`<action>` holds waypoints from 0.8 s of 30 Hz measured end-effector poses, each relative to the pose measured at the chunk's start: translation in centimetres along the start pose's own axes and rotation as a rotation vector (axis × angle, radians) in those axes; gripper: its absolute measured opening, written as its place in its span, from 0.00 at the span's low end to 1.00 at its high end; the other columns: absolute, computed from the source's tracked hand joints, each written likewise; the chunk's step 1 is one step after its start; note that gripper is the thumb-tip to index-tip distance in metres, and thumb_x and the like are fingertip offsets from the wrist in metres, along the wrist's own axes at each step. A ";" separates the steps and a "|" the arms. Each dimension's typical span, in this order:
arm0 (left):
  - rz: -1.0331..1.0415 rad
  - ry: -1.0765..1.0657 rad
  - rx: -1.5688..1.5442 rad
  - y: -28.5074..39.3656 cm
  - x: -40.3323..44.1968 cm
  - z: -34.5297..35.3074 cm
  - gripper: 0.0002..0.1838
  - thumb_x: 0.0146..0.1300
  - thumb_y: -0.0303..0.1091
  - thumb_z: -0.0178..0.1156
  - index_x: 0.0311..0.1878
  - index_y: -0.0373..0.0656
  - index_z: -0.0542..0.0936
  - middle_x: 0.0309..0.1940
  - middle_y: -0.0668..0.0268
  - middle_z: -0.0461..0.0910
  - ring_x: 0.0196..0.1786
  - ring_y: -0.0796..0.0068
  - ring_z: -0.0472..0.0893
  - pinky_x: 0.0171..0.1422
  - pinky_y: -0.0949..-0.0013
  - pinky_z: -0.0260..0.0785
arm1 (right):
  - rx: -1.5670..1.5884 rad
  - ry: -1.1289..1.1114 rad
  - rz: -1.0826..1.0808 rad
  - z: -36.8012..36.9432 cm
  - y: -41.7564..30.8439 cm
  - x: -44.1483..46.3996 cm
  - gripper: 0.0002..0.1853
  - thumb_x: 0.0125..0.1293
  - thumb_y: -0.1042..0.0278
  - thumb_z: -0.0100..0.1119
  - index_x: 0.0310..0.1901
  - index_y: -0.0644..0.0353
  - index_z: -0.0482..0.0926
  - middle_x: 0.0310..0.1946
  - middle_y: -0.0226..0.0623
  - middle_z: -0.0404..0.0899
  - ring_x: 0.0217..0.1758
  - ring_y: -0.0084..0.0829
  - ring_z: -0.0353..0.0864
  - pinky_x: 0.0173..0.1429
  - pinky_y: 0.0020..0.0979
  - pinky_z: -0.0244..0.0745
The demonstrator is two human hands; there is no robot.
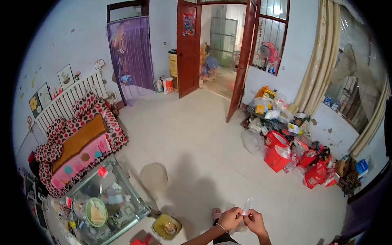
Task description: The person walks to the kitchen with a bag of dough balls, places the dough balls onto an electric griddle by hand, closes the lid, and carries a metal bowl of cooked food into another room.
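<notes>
Near the bottom of the head view, my left hand (231, 218) and my right hand (255, 221) meet in front of my body. Both have their fingers pinched on a clear plastic bag (248, 204), whose top sticks up between them. More of the thin plastic hangs below and behind my fingers. A bracelet circles my left wrist. Whether the bag holds anything cannot be made out.
A glass table (134, 196) with a green basket (88, 210) stands at lower left, beside a yellowish bin (178, 232) and a round stool (154, 177). A patterned sofa (118, 134) is behind. Red bags (277, 157) pile up at right. Door panels (190, 61) stand open.
</notes>
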State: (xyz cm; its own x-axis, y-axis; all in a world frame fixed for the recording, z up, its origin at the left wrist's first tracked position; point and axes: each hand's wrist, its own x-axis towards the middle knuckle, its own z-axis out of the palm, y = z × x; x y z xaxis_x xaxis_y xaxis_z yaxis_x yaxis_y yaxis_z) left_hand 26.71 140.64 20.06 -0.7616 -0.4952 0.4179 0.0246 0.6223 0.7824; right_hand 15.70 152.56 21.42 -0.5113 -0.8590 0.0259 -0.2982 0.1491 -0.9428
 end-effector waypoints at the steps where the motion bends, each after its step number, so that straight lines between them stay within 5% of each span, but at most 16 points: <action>1: -0.076 0.035 -0.060 -0.8 2.0 -1.4 0.08 0.53 0.36 0.54 0.35 0.43 0.73 0.31 0.62 0.77 0.31 0.62 0.78 0.34 0.62 0.70 | -0.054 0.033 -0.093 0.7 -0.2 2.9 0.03 0.57 0.79 0.53 0.29 0.65 0.70 0.18 0.30 0.72 0.19 0.18 0.72 0.21 0.22 0.68; 5: -0.253 0.066 0.113 -3.0 9.8 -7.6 0.07 0.53 0.35 0.56 0.34 0.44 0.76 0.27 0.62 0.78 0.30 0.65 0.79 0.35 0.66 0.70 | -0.130 0.134 -0.232 3.9 0.2 13.8 0.05 0.56 0.77 0.54 0.26 0.64 0.69 0.13 0.29 0.69 0.17 0.16 0.70 0.20 0.21 0.66; 6: -0.516 0.013 -0.012 -1.0 12.9 -10.4 0.08 0.53 0.36 0.56 0.34 0.42 0.76 0.25 0.61 0.78 0.28 0.65 0.79 0.34 0.66 0.71 | -0.090 0.127 -0.263 4.0 -3.2 16.1 0.05 0.54 0.77 0.55 0.25 0.65 0.69 0.13 0.30 0.69 0.17 0.16 0.69 0.20 0.21 0.65; 9: -0.348 0.183 0.160 -5.8 17.5 -12.3 0.09 0.53 0.35 0.58 0.33 0.39 0.76 0.25 0.60 0.78 0.28 0.66 0.79 0.33 0.67 0.71 | 0.006 0.090 -0.060 5.1 -8.6 23.9 0.06 0.51 0.75 0.57 0.24 0.66 0.70 0.14 0.34 0.70 0.17 0.18 0.68 0.22 0.23 0.65; 13: -0.422 0.264 0.134 -9.5 23.5 -15.0 0.09 0.52 0.34 0.59 0.32 0.38 0.76 0.25 0.60 0.78 0.27 0.67 0.79 0.33 0.68 0.71 | -0.123 0.136 -0.328 7.5 -7.2 32.4 0.05 0.51 0.76 0.56 0.28 0.67 0.73 0.18 0.39 0.73 0.20 0.23 0.71 0.25 0.25 0.68; 15: -0.567 0.296 0.059 -11.9 26.6 -16.1 0.08 0.52 0.32 0.60 0.32 0.38 0.76 0.24 0.59 0.77 0.27 0.67 0.78 0.33 0.69 0.71 | -0.014 0.123 -0.083 7.9 -9.6 36.7 0.05 0.50 0.76 0.56 0.28 0.68 0.73 0.18 0.39 0.74 0.20 0.24 0.72 0.26 0.25 0.68; 17: -0.470 0.328 0.011 -15.9 28.6 -16.6 0.09 0.52 0.32 0.60 0.33 0.37 0.75 0.27 0.59 0.77 0.28 0.67 0.79 0.33 0.69 0.71 | -0.036 0.203 -0.312 9.6 -4.3 40.9 0.05 0.50 0.77 0.56 0.28 0.68 0.73 0.17 0.38 0.73 0.20 0.22 0.72 0.25 0.24 0.68; 19: -0.320 0.161 0.228 -19.0 32.2 -18.3 0.08 0.52 0.31 0.60 0.33 0.38 0.75 0.30 0.58 0.77 0.29 0.66 0.78 0.33 0.69 0.71 | -0.009 0.135 -0.079 9.5 -7.7 45.3 0.04 0.50 0.77 0.56 0.28 0.68 0.73 0.16 0.37 0.73 0.19 0.20 0.71 0.24 0.24 0.68; 20: -0.462 0.204 -0.009 -19.6 34.0 -18.9 0.07 0.55 0.32 0.57 0.34 0.39 0.75 0.32 0.59 0.76 0.30 0.64 0.78 0.34 0.66 0.70 | -0.006 0.122 -0.095 9.6 -6.6 47.5 0.04 0.52 0.77 0.55 0.27 0.68 0.73 0.15 0.36 0.73 0.18 0.19 0.71 0.23 0.23 0.68; 24: -0.332 0.006 0.105 -27.4 40.9 -19.9 0.08 0.58 0.36 0.53 0.37 0.42 0.73 0.31 0.60 0.75 0.34 0.60 0.77 0.39 0.64 0.69 | -0.031 0.014 0.052 8.3 -6.2 56.5 0.04 0.54 0.77 0.54 0.29 0.69 0.72 0.16 0.34 0.73 0.16 0.20 0.71 0.21 0.23 0.69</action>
State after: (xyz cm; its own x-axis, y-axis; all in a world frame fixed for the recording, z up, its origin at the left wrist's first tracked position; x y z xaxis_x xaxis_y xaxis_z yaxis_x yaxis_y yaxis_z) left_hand 7.75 91.31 24.89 -0.7134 -0.6842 0.1513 -0.2908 0.4855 0.8244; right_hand -4.61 99.06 25.99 -0.5381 -0.8427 -0.0181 -0.2954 0.2087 -0.9323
